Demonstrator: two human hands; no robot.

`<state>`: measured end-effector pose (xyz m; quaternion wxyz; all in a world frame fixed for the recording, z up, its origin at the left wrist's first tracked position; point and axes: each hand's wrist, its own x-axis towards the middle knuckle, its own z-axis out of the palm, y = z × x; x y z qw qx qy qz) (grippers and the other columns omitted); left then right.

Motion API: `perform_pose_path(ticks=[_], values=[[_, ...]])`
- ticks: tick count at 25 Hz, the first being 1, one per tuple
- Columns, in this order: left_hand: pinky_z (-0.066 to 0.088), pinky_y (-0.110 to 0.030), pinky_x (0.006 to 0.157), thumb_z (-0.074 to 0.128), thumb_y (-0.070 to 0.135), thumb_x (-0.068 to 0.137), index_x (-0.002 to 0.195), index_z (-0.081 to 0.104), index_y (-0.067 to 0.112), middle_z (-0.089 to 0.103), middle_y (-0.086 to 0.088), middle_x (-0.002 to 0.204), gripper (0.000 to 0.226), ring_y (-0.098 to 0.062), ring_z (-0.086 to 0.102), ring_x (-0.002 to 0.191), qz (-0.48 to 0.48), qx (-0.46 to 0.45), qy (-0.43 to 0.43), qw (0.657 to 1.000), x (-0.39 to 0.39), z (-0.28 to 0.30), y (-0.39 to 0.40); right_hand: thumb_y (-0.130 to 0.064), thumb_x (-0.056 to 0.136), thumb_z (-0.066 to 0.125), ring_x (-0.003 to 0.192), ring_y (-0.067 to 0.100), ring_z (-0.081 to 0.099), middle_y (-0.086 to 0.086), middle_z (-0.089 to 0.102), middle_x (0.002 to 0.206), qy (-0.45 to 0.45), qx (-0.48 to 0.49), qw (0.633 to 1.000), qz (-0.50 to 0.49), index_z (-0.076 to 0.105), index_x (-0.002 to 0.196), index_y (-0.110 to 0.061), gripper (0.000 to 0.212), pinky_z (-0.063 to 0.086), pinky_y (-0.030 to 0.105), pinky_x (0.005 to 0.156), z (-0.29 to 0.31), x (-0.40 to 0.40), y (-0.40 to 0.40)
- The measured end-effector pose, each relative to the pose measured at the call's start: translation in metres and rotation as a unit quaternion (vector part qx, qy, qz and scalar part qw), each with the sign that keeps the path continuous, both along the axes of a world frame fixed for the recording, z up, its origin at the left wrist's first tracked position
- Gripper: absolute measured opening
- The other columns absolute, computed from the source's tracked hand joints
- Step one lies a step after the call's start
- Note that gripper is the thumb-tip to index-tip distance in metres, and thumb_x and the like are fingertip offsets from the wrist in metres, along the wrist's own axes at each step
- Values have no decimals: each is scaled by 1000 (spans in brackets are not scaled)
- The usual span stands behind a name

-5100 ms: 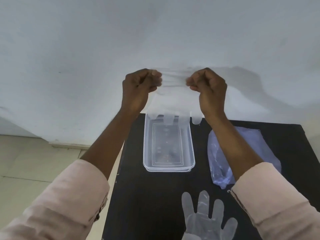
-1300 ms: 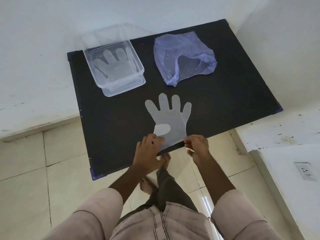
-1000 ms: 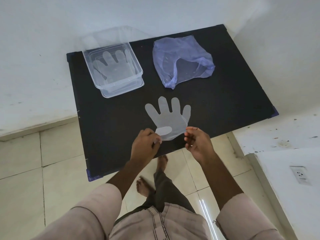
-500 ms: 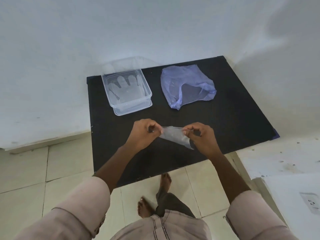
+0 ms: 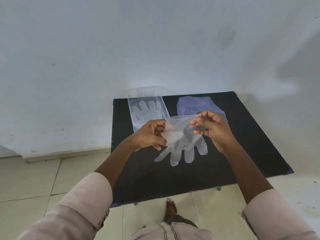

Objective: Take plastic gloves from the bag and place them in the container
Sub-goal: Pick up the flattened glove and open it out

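A clear plastic glove hangs in the air above the black table, fingers pointing down toward me. My left hand pinches its cuff on the left and my right hand pinches the cuff on the right, stretching it open between them. Behind my left hand stands the clear rectangular container with another glove lying flat inside. The bluish plastic bag lies at the table's back, partly hidden by my right hand.
A white wall rises directly behind the table. Pale floor tiles lie to the left and in front, with my bare foot below the table's near edge. A white ledge sits at the right.
Both hands lifted the glove off the table's near edge and raised it. It now hangs fingers down with the cuff held open. The camera tilted up toward the wall.
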<state>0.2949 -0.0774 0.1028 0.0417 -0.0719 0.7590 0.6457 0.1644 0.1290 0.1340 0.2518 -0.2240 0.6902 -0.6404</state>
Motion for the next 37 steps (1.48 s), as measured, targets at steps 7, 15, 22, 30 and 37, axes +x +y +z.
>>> perform_pose_path(ticks=[7, 15, 22, 30, 37], values=[[47, -30, 64, 81, 5, 70, 98, 70, 25, 68, 12, 83, 36, -21, 57, 68, 4, -105, 64, 992, 13, 6, 0, -5, 93, 55, 85, 28, 73, 16, 73, 89, 41, 10, 999, 11, 63, 87, -6, 10, 59, 30, 69, 16, -1, -5], [43, -22, 60, 82, 5, 72, 96, 75, 11, 56, 11, 59, 25, -11, 46, 56, 34, -95, 99, 990, 12, 8, 7, -4, 93, 54, 80, 26, 73, 20, 71, 90, 41, 22, 999, -4, 60, 96, 6, 11, 58, 28, 67, 20, 0, -2], [53, -31, 69, 78, 21, 74, 91, 75, 28, 65, 3, 65, 19, -6, 56, 56, -5, -294, 48, 954, 11, -4, -2, -8, 92, 58, 74, 22, 74, 15, 72, 85, 45, 21, 999, -20, 62, 96, 0, 9, 58, 28, 66, 24, 0, 2], [54, -39, 86, 76, 42, 67, 106, 64, 33, 57, 11, 95, 41, -13, 58, 87, -41, -489, -118, 863, 13, -10, -16, -9, 93, 57, 77, 23, 74, 15, 72, 87, 53, 27, 998, -27, 61, 95, -1, 9, 60, 29, 69, 27, 2, 5], [42, -29, 95, 84, 19, 66, 116, 55, 41, 44, 1, 132, 62, -11, 44, 115, 54, -293, 103, 949, 6, -5, 10, -7, 93, 57, 77, 24, 74, 8, 72, 81, 56, 33, 998, -26, 63, 93, -2, 7, 59, 29, 68, 28, 4, 2]])
